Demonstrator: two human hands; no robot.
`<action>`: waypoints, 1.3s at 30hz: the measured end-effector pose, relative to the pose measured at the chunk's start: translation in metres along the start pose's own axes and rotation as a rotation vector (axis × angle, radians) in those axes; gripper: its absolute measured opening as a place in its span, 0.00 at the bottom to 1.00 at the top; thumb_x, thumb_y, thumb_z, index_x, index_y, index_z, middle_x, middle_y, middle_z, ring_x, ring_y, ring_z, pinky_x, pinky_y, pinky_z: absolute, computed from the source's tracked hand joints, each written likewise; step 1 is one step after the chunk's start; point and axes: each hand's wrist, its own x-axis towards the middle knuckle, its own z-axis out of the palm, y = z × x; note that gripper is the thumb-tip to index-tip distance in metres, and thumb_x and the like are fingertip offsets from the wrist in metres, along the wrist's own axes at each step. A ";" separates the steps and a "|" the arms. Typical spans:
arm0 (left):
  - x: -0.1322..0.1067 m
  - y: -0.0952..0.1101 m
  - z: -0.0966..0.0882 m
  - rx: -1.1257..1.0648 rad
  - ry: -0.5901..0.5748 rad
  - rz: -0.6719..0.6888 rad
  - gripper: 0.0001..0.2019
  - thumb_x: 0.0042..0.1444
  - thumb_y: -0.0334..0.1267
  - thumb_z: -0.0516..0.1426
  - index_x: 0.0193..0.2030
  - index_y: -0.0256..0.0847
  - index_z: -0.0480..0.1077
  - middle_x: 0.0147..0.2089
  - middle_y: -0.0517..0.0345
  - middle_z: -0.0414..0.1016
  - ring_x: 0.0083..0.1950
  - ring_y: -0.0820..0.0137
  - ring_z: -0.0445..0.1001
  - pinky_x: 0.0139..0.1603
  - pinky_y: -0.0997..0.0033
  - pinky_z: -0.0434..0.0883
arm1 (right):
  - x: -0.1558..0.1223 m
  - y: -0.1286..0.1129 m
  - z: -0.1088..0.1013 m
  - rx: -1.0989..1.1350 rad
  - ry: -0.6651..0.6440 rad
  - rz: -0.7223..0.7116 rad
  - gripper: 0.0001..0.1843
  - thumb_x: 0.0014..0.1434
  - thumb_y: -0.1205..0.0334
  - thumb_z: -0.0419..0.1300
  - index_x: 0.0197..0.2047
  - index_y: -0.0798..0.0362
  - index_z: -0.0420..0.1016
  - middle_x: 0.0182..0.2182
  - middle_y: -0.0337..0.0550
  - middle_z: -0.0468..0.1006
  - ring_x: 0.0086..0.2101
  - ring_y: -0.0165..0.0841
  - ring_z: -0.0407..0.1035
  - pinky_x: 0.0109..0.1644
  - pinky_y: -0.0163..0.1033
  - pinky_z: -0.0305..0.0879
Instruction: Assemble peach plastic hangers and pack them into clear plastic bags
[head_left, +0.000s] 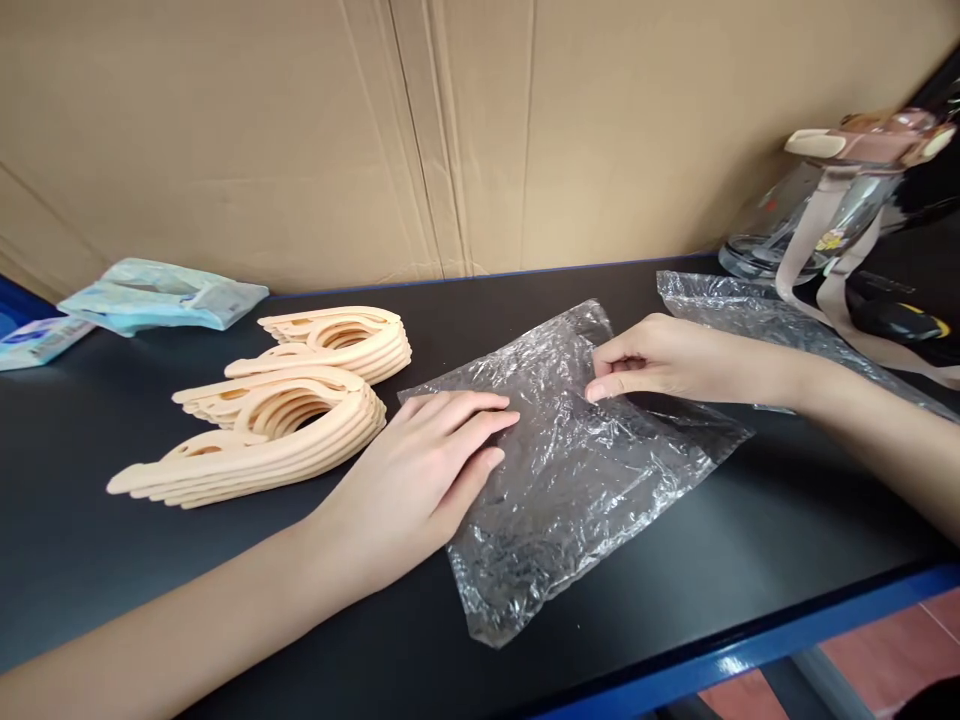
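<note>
The left hand [424, 460] lay on a clear plastic bag [559, 490], fingers loosely spread. The right hand [656, 358] pinched it, fingertips together.

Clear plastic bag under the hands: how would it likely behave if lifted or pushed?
The clear plastic bag would probably flop, since its film is creased all over. It looks thin and see-through, so likely very light. Its glossy surface may slide easily across the black table.
</note>
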 end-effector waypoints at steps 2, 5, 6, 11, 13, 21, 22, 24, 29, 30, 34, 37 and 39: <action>-0.001 -0.001 0.001 -0.012 -0.043 0.014 0.20 0.72 0.45 0.46 0.66 0.43 0.63 0.69 0.56 0.66 0.68 0.62 0.64 0.68 0.52 0.60 | 0.000 -0.003 0.001 0.062 -0.017 -0.057 0.24 0.65 0.42 0.55 0.28 0.51 0.74 0.21 0.32 0.67 0.23 0.27 0.60 0.28 0.34 0.55; -0.003 -0.001 0.002 -0.015 -0.137 0.013 0.26 0.72 0.51 0.43 0.72 0.45 0.55 0.75 0.60 0.56 0.76 0.63 0.51 0.75 0.46 0.47 | 0.002 -0.006 0.004 0.091 0.004 -0.143 0.19 0.65 0.45 0.57 0.34 0.50 0.78 0.26 0.34 0.73 0.27 0.28 0.66 0.32 0.35 0.61; -0.003 -0.001 0.002 -0.014 -0.164 0.004 0.27 0.72 0.52 0.43 0.72 0.46 0.53 0.76 0.61 0.54 0.77 0.63 0.48 0.76 0.44 0.44 | 0.003 -0.006 0.006 0.089 0.023 -0.189 0.18 0.66 0.46 0.57 0.37 0.50 0.79 0.31 0.37 0.76 0.31 0.29 0.69 0.36 0.36 0.65; -0.003 0.000 0.000 0.001 -0.178 -0.033 0.28 0.72 0.53 0.39 0.75 0.50 0.45 0.77 0.65 0.46 0.78 0.62 0.42 0.74 0.35 0.42 | 0.007 -0.002 0.021 0.030 0.077 -0.349 0.24 0.70 0.49 0.52 0.64 0.46 0.70 0.68 0.46 0.60 0.67 0.39 0.55 0.70 0.51 0.50; -0.003 0.000 0.000 0.008 -0.186 -0.042 0.28 0.72 0.53 0.39 0.75 0.50 0.43 0.78 0.65 0.44 0.78 0.61 0.42 0.74 0.35 0.43 | 0.006 -0.003 0.026 -0.011 0.027 -0.309 0.31 0.69 0.45 0.52 0.71 0.46 0.58 0.74 0.45 0.48 0.71 0.41 0.43 0.73 0.54 0.40; -0.002 0.001 0.002 0.057 -0.059 -0.054 0.30 0.71 0.52 0.41 0.75 0.43 0.45 0.78 0.55 0.45 0.78 0.60 0.42 0.75 0.39 0.46 | -0.003 -0.018 0.024 -0.112 0.061 -0.295 0.34 0.70 0.42 0.46 0.74 0.46 0.50 0.71 0.47 0.57 0.68 0.44 0.52 0.70 0.58 0.49; -0.002 0.001 0.002 0.050 -0.049 -0.064 0.31 0.71 0.53 0.41 0.75 0.42 0.45 0.78 0.53 0.45 0.78 0.59 0.42 0.75 0.39 0.46 | -0.003 -0.020 0.024 -0.160 0.118 -0.318 0.33 0.70 0.42 0.47 0.73 0.46 0.54 0.67 0.50 0.63 0.65 0.45 0.58 0.68 0.59 0.54; -0.003 0.000 0.003 0.025 -0.051 -0.053 0.31 0.71 0.54 0.42 0.75 0.40 0.45 0.78 0.52 0.46 0.78 0.59 0.42 0.75 0.41 0.47 | -0.004 -0.022 0.027 -0.262 0.209 -0.368 0.32 0.68 0.41 0.51 0.68 0.50 0.64 0.60 0.54 0.71 0.58 0.47 0.66 0.62 0.59 0.61; -0.005 -0.001 0.003 -0.021 -0.046 0.081 0.32 0.70 0.53 0.46 0.75 0.40 0.46 0.78 0.54 0.46 0.78 0.61 0.39 0.76 0.48 0.48 | -0.001 -0.027 0.041 -0.282 0.233 -0.545 0.27 0.69 0.47 0.53 0.62 0.57 0.70 0.57 0.58 0.71 0.58 0.45 0.65 0.62 0.55 0.63; -0.005 -0.001 0.003 -0.026 -0.045 0.097 0.33 0.70 0.54 0.46 0.75 0.41 0.45 0.78 0.54 0.46 0.78 0.61 0.39 0.76 0.49 0.49 | -0.001 -0.028 0.043 -0.275 0.223 -0.572 0.27 0.69 0.48 0.53 0.62 0.58 0.69 0.59 0.59 0.69 0.61 0.45 0.62 0.65 0.55 0.61; -0.005 0.001 0.001 -0.038 -0.044 0.114 0.33 0.70 0.54 0.46 0.75 0.43 0.44 0.78 0.57 0.45 0.78 0.62 0.40 0.76 0.50 0.49 | 0.001 -0.030 0.048 -0.265 0.198 -0.638 0.27 0.69 0.49 0.53 0.64 0.58 0.66 0.64 0.59 0.65 0.68 0.42 0.53 0.71 0.54 0.52; -0.005 0.003 0.000 -0.049 -0.046 0.118 0.33 0.69 0.56 0.47 0.75 0.45 0.47 0.78 0.58 0.46 0.78 0.61 0.40 0.76 0.51 0.49 | 0.001 -0.031 0.050 -0.249 0.207 -0.645 0.31 0.70 0.48 0.52 0.68 0.59 0.60 0.66 0.59 0.63 0.69 0.41 0.49 0.72 0.53 0.50; -0.004 0.004 -0.001 -0.045 -0.059 0.133 0.33 0.68 0.57 0.47 0.75 0.45 0.47 0.78 0.58 0.47 0.78 0.61 0.39 0.76 0.50 0.48 | 0.001 -0.032 0.052 -0.230 0.188 -0.616 0.34 0.70 0.46 0.51 0.70 0.60 0.56 0.67 0.60 0.61 0.69 0.42 0.50 0.72 0.53 0.51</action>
